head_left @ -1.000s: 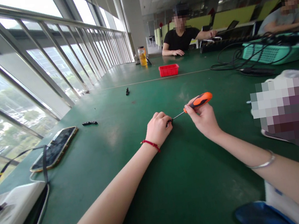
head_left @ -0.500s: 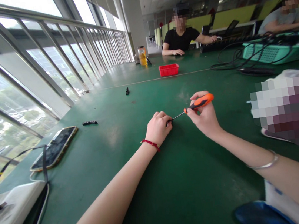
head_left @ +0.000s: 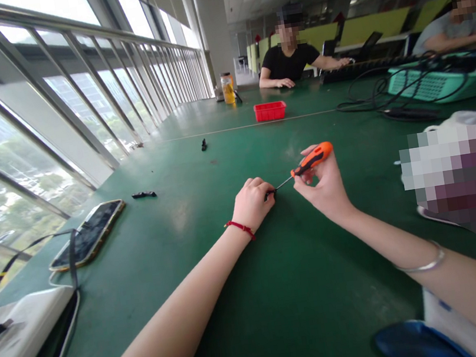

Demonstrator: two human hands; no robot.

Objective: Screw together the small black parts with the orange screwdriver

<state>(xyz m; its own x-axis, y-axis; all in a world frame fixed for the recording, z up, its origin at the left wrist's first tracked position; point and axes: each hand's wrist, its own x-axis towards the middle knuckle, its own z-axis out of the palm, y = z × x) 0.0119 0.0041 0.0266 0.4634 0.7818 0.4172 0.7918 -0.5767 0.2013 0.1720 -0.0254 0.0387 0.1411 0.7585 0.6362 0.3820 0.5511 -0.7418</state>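
My left hand (head_left: pixel 251 203) rests on the green table (head_left: pixel 215 265), its fingers closed around a small black part (head_left: pixel 269 194) that is mostly hidden. In my right hand (head_left: pixel 326 186) is a screwdriver (head_left: pixel 316 156) with an orange and black handle, held tilted between thumb and fingers. Its thin metal shaft slants down to the left, and the tip meets the black part at my left fingertips. Farther off on the table lie two more black pieces, one long piece (head_left: pixel 144 195) to the left and one small piece (head_left: pixel 203 145) beyond my hands.
A red bin (head_left: pixel 270 111) stands beyond my hands, with a jar (head_left: pixel 228 90) behind it. A phone (head_left: pixel 89 233) and a white box (head_left: pixel 29 335) with cables lie at left. At right are a teal basket (head_left: pixel 424 81) and cables. Two people sit at the far side.
The screwdriver handle has tipped slightly to the left and become steeper, as my right fingers shifted on it. My left hand stays in place on the black part.
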